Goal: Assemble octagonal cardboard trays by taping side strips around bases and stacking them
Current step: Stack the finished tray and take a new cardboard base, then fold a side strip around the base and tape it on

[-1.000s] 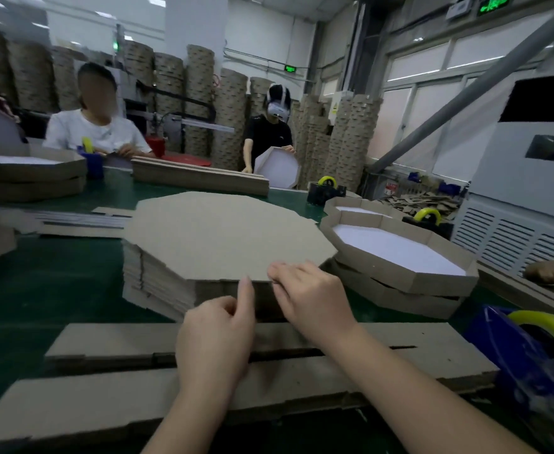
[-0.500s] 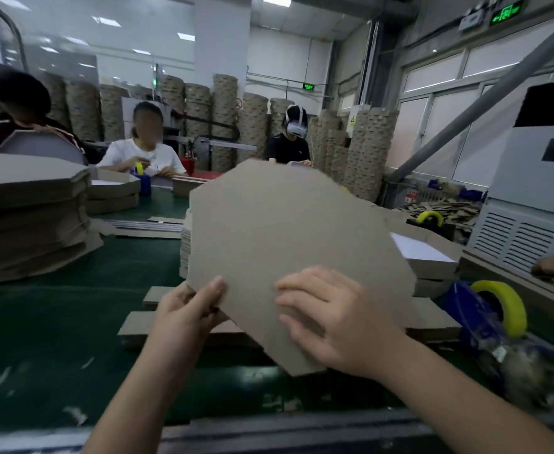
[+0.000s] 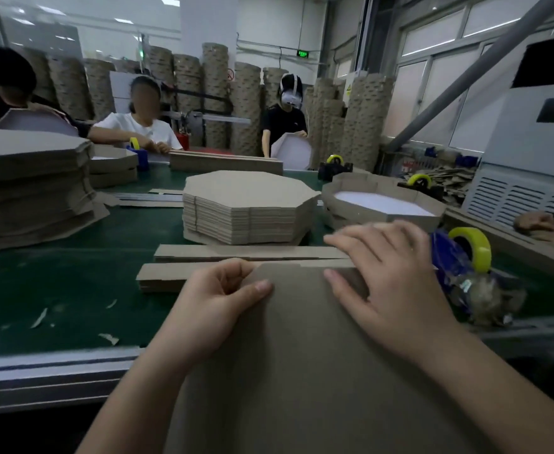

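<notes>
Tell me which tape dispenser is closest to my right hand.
The blue dispenser carrying the yellow roll, immediately to the right of your right hand. The other dispensers all stand much farther away from you.

I am finding no wording here that I can actually read. A green lit sign [image 3: 302,53] is glowing high up at the back, but its characters are blurring together. A round red prohibition sign [image 3: 230,74] is showing between the tall cardboard stacks [image 3: 215,93], its symbol too small to tell. A yellow warning triangle [image 3: 349,90] is sitting on a white panel [image 3: 353,79], with any print beside it illegible.
</notes>
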